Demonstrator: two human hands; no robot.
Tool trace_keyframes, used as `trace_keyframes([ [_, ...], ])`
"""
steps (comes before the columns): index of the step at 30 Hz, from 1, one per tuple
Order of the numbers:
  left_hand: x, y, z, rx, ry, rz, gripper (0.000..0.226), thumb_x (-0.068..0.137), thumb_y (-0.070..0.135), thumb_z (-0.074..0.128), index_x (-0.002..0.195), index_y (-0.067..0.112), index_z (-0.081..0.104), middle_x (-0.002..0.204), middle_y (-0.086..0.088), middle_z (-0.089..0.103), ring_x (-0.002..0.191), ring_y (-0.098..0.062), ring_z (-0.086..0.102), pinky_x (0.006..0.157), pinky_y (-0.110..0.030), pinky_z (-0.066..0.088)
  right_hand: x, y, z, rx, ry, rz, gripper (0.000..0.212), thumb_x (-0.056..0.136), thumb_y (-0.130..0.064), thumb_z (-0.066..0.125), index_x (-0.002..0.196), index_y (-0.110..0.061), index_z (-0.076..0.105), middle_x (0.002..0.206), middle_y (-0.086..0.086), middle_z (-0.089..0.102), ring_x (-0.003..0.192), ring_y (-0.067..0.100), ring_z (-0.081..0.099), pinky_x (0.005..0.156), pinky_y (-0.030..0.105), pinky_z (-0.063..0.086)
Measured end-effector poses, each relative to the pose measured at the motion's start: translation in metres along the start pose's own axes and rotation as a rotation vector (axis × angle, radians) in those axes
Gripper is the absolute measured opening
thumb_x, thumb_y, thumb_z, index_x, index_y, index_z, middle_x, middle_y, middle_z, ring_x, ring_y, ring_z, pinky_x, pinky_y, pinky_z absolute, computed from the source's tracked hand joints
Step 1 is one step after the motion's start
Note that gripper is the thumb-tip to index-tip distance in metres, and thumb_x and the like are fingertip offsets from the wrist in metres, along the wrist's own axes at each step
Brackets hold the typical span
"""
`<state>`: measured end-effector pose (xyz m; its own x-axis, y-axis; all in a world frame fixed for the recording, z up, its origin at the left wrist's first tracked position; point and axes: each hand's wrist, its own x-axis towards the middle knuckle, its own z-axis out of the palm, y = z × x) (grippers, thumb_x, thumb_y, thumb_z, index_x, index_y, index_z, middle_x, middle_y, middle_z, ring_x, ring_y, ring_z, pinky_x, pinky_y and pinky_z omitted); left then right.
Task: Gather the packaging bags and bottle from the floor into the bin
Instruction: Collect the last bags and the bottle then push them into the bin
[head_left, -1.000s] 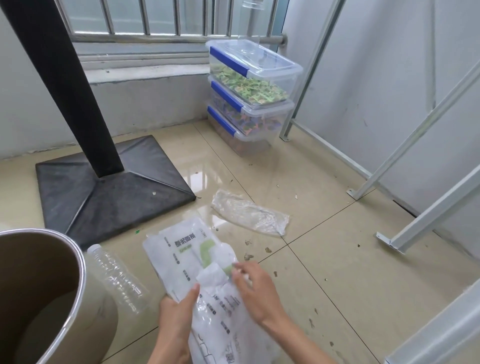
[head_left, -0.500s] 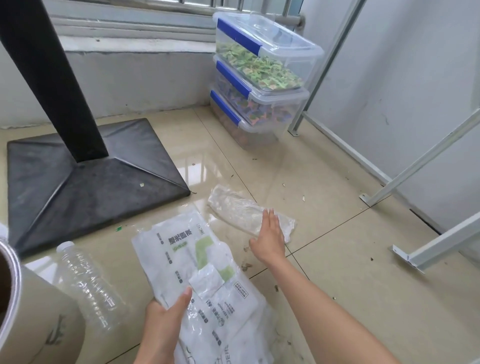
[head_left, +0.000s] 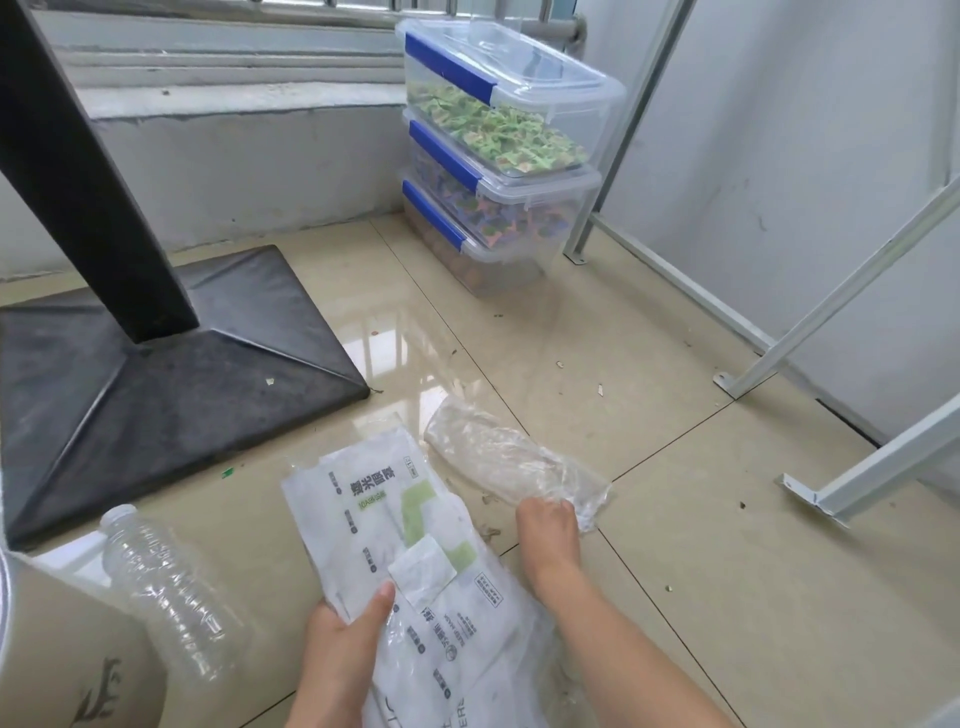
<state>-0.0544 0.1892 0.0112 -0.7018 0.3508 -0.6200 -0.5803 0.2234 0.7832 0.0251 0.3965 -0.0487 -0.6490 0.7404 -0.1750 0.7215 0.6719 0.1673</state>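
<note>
Nothing can be confirmed as binned: of the bin (head_left: 62, 649) only a stretch of its brown outer wall is seen at the lower left corner, and its inside is out of view. All the items that can be seen are outside it, so the task is judged to be at an early stage.

Nearest, the printed white packaging bags (head_left: 410, 561) are held in a loose sheaf by the left hand (head_left: 340, 654); the grip is pressed together on them, with the thumb laid on top near a small white sachet (head_left: 423, 571) and the fingers hidden beneath. The sheaf's far end seems to rest on the floor (head_left: 675, 571) still.

Just left of the sheaf, close to the bin's wall, the empty clear bottle (head_left: 171, 587) is lying on its side on the floor, untouched.

A little farther off, the right hand (head_left: 545, 525) is curled down onto the near end of the crumpled clear bag (head_left: 509, 460), which lies flat on the tiles. The fingers are bent over the plastic and touch it, but whether it is already pinched cannot be told.

Left to be done, by this judgement: the clear bag lifted, both bags dropped in, and the bottle picked up.

Beyond stand a black stand base (head_left: 156, 364) and three stacked clear boxes (head_left: 498, 166).
</note>
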Motion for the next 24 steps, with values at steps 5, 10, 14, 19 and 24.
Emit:
trace_keyframes([
  [5, -0.008, 0.004, -0.006, -0.025, 0.018, 0.002, 0.009, 0.087, 0.005, 0.066, 0.093, 0.011, 0.068, 0.088, -0.013, 0.073, 0.084, -0.032, 0.069, 0.084, -0.044, 0.053, -0.02, 0.02, 0.014, 0.121, 0.045, 0.033, 0.054, 0.012, 0.014, 0.068, 0.037, -0.023, 0.037, 0.028, -0.001, 0.037, 0.022, 0.019, 0.039, 0.032, 0.021, 0.032],
  [10, -0.024, 0.008, -0.018, -0.037, 0.034, 0.002, 0.006, 0.088, 0.003, 0.063, 0.092, 0.008, 0.065, 0.083, -0.014, 0.07, 0.079, -0.03, 0.067, 0.069, -0.035, 0.052, -0.05, 0.032, 0.007, 0.356, 0.043, 0.346, 0.02, 0.078, -0.006, 0.052, 0.061, -0.016, 0.049, 0.067, 0.002, 0.061, 0.065, 0.026, 0.052, 0.065, 0.031, 0.036],
  [14, -0.03, 0.005, -0.024, -0.1, 0.069, -0.057, 0.013, 0.088, 0.005, 0.064, 0.101, 0.004, 0.063, 0.097, -0.022, 0.069, 0.092, -0.039, 0.067, 0.081, -0.046, 0.054, -0.089, 0.028, -0.014, 0.81, 0.207, 0.403, 0.011, 0.076, -0.018, 0.063, 0.068, -0.018, 0.056, 0.082, -0.009, 0.064, 0.084, 0.018, 0.058, 0.078, 0.029, 0.034],
  [19, -0.053, 0.016, -0.02, -0.11, -0.005, -0.064, 0.009, 0.09, 0.005, 0.061, 0.099, 0.003, 0.064, 0.098, -0.02, 0.069, 0.094, -0.039, 0.066, 0.084, -0.046, 0.052, -0.147, 0.01, -0.085, 1.283, 0.219, 0.183, 0.018, 0.079, -0.012, 0.065, 0.065, -0.013, 0.052, 0.133, -0.021, 0.05, 0.129, -0.002, 0.041, 0.103, 0.03, 0.032],
  [24, -0.078, 0.017, -0.016, -0.149, -0.156, -0.056, 0.021, 0.094, 0.011, 0.055, 0.108, 0.0, 0.067, 0.088, -0.017, 0.078, 0.087, -0.034, 0.073, 0.079, -0.041, 0.056, -0.201, -0.064, -0.101, 1.192, 0.076, -0.144, 0.032, 0.071, -0.033, 0.05, 0.09, -0.009, 0.061, 0.146, -0.03, 0.034, 0.138, -0.005, 0.029, 0.106, 0.019, 0.032],
])
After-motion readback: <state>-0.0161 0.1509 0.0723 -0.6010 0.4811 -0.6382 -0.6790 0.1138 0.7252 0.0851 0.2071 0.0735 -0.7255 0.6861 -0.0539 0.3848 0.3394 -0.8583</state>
